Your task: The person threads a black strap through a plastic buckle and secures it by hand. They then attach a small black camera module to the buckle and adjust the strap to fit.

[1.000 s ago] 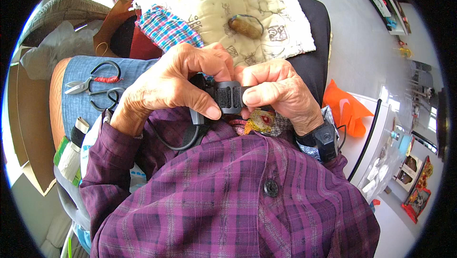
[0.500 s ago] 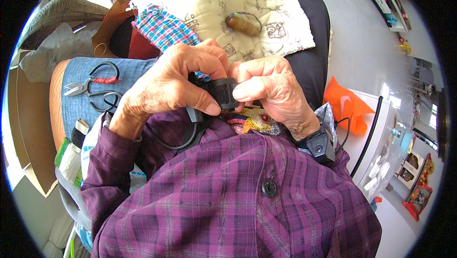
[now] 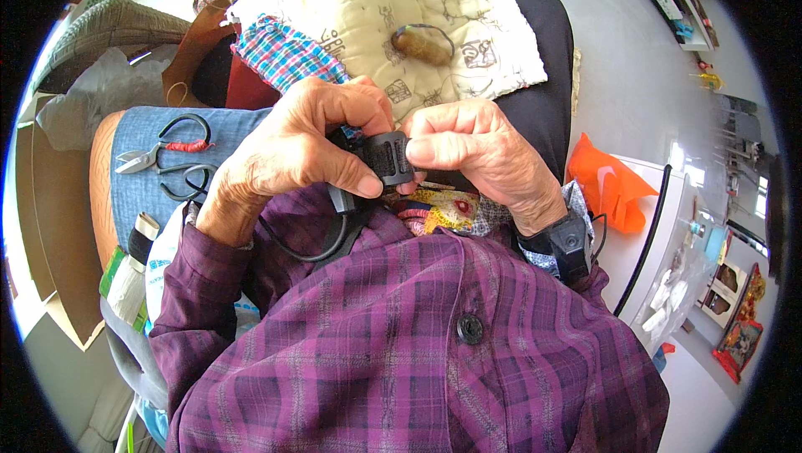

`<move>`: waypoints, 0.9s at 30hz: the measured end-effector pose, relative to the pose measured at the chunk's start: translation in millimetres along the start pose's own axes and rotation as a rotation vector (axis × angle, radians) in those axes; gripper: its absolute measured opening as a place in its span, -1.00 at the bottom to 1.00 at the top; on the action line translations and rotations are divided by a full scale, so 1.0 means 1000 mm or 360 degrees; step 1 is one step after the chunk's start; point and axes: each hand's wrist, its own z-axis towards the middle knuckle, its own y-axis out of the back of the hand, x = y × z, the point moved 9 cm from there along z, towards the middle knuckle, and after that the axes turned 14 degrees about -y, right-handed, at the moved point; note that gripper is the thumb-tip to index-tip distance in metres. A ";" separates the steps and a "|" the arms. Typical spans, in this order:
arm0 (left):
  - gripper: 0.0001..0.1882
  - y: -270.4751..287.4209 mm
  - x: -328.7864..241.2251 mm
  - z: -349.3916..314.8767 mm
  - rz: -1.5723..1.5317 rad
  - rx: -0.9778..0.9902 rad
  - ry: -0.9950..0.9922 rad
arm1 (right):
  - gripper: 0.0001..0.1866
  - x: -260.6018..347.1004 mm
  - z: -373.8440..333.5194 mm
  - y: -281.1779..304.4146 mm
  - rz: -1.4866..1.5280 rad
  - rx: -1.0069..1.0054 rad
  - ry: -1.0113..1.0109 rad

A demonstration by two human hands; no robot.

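Observation:
Both of my hands are together above my lap, closed on a black strap with a ridged plastic buckle (image 3: 389, 158). My left hand (image 3: 301, 144) grips its left side, thumb lying along the lower edge. A small dark device (image 3: 341, 200) with a black cable shows under that hand, partly hidden. From the other side, my right hand (image 3: 493, 152) pinches the buckle's right edge between thumb and fingers. A black camera-like box (image 3: 572, 241) is strapped round my right wrist. Yellow and red patterned cloth (image 3: 449, 211) shows just below the hands.
Black-handled scissors (image 3: 159, 155) with red wrapping lie on blue cloth at left, near a cardboard box (image 3: 71, 261). Ahead, a cream printed pad (image 3: 368, 10) bears a brown oblong object (image 3: 423, 45) with a dark cord. An orange bag (image 3: 614, 186) rests at right.
The buckle has tilted and its slotted face now shows more. My right thumb has shifted slightly up along its edge, and the right wrist has turned a little. Both hands keep their hold.

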 end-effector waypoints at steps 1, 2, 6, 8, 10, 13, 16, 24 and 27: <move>-0.64 0.000 0.001 0.000 0.0000 -0.0004 0.0012 | -0.75 0.000 0.000 0.001 0.0048 -0.0007 -0.0006; -0.64 -0.001 -0.001 0.000 0.0014 -0.0012 -0.0006 | -0.73 -0.001 -0.001 0.003 0.0097 -0.0012 -0.0012; -0.64 -0.001 0.000 0.000 -0.0027 -0.0074 0.0031 | -0.68 -0.001 -0.002 0.004 0.0080 -0.0015 -0.0052; -0.64 -0.001 0.001 0.000 -0.0039 -0.0085 0.0045 | -0.69 -0.001 0.000 0.004 0.0040 -0.0014 -0.0048; -0.64 -0.001 0.000 0.001 -0.0019 -0.0086 0.0040 | -0.71 0.000 0.000 0.002 -0.0070 0.0001 -0.0019; -0.64 -0.001 0.000 0.000 0.0001 -0.0064 0.0041 | -0.73 -0.001 0.001 0.002 -0.0104 0.0011 -0.0015; -0.64 -0.002 0.000 0.001 0.0000 -0.0054 0.0007 | -0.75 -0.001 0.002 0.002 -0.0085 0.0041 -0.0031; -0.67 -0.003 0.008 0.000 -0.0120 -0.0099 0.0160 | -0.74 0.001 0.001 0.004 -0.0091 -0.0040 0.0006; -0.69 -0.001 0.015 -0.009 -0.0321 -0.0213 0.0379 | -0.72 0.004 -0.001 0.004 -0.0063 -0.0078 0.0049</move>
